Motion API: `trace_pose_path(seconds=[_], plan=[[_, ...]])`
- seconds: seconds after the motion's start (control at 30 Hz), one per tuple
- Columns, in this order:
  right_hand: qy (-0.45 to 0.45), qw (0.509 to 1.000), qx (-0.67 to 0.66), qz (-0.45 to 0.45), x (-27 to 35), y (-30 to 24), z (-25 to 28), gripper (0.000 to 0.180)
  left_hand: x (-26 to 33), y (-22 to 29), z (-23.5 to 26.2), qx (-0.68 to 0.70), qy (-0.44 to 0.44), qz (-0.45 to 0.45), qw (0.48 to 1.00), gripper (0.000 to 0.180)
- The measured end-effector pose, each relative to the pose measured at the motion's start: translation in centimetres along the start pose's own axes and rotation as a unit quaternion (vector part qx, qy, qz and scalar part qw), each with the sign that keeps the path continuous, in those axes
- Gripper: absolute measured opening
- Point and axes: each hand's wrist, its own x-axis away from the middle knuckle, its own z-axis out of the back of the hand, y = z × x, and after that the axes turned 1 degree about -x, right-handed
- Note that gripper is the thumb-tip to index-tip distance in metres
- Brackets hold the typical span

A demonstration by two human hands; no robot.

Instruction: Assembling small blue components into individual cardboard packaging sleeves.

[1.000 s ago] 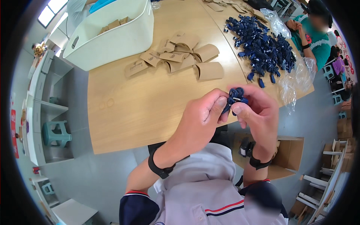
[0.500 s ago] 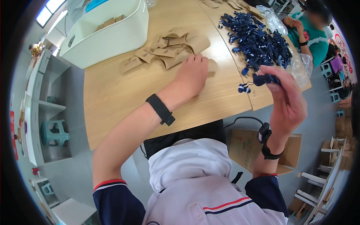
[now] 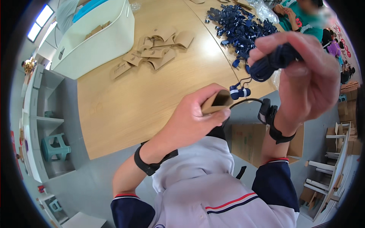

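My left hand (image 3: 197, 117) is closed round a small brown cardboard box (image 3: 216, 102), a pillow-shaped sleeve whose open end faces the right. Raised to its right, my right hand (image 3: 308, 79) pinches a coiled bundle of dark blue earphones (image 3: 272, 62). Two earbuds (image 3: 239, 92) with white bands dangle from the coil, close to the box's open end but apart from it. Several flattened brown boxes (image 3: 156, 51) lie loosely piled on the table (image 3: 114, 110). Farther right is a heap of dark blue earphones (image 3: 243, 30).
A white plastic bin (image 3: 95, 49) with some brown boxes inside stands at the far left of the table. Clear plastic bags (image 3: 264, 13) lie beyond the heap. Another person in green (image 3: 294, 17) sits at the far right. Under the table edge stands an open carton (image 3: 247, 140).
My left hand has picked up a brown box from the pile and brought it nearer and to the right. My right hand has risen with the earphones, moving slightly right.
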Motion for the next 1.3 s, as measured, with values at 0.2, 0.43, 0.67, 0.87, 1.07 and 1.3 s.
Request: trace_pose_path(seconds=[0.2,0.43,0.67,0.87,1.07,1.3], plan=[[-0.081,0.953,-0.293,0.011,-0.2,1.4,-3.1,0.020,1.1,-0.3,-0.9,0.037,0.032,-0.037,0.998,0.022],[-0.046,0.943,-0.187,-0.272,2.3,-2.7,-4.6,0.017,2.1,-0.6,0.0,0.164,0.046,-0.009,0.985,0.022],[-0.163,0.959,-0.023,-0.229,3.5,-3.1,-5.1,0.026,2.6,-1.0,2.3,0.169,-0.033,0.030,0.985,0.023],[-0.207,0.953,0.052,-0.216,3.7,-4.6,-6.3,0.029,3.2,-3.0,3.3,0.144,-0.031,0.008,0.989,0.022],[-0.258,0.917,0.001,-0.305,6.0,-4.6,-7.8,0.025,3.5,-6.6,3.5,0.025,-0.036,0.007,0.999,0.017],[-0.278,0.893,-0.073,-0.347,7.5,-3.5,-7.6,0.034,3.2,-6.6,4.0,0.028,-0.060,0.041,0.997,0.018]])
